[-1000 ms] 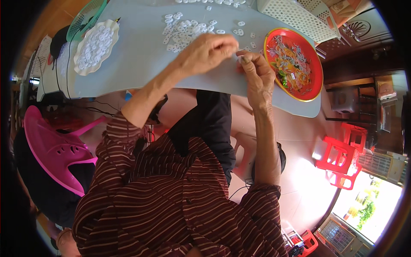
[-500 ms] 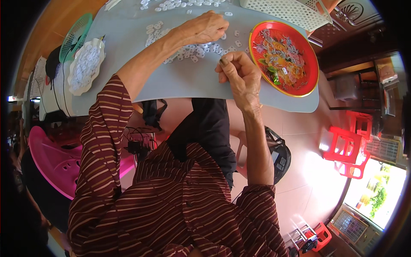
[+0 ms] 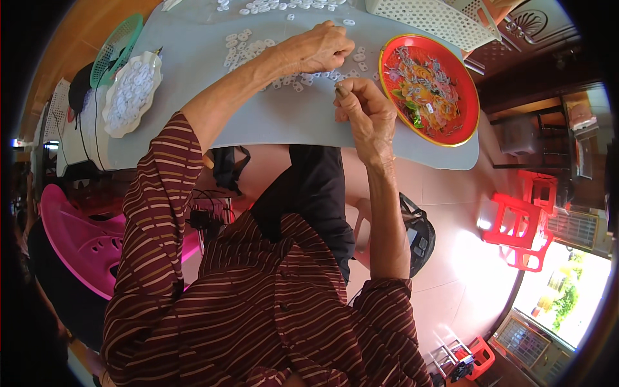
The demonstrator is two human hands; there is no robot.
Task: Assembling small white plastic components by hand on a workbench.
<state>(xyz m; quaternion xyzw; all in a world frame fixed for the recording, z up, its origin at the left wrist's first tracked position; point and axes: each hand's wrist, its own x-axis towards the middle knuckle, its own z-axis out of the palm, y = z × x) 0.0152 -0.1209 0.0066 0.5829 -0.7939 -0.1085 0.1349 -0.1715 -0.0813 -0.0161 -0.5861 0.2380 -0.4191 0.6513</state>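
Over the scattered small white oval pieces (image 3: 253, 53) on the grey table, my left hand (image 3: 320, 49) is closed, its fingers curled under. Nearer to me, my right hand (image 3: 369, 117) pinches thumb against fingers, beside the left rim of a red round tray (image 3: 469, 87). Whatever either hand holds is too small or hidden to make out. Many thin greyish slivers and one white piece (image 3: 429, 108) lie in the tray, over its flower print. A few loose white pieces (image 3: 360, 58) rest between my left hand and the tray.
A scalloped white dish (image 3: 155, 82) heaped with white pieces stands at the left, beside a green mesh basket (image 3: 134, 29). A white perforated basket (image 3: 425, 20) is at the far right, where another person's arm (image 3: 500, 9) shows. Red stools (image 3: 516, 219) stand on the floor.
My left hand has shifted slightly right and toward me, closer to my right hand. The right hand keeps its pinch and has barely moved.
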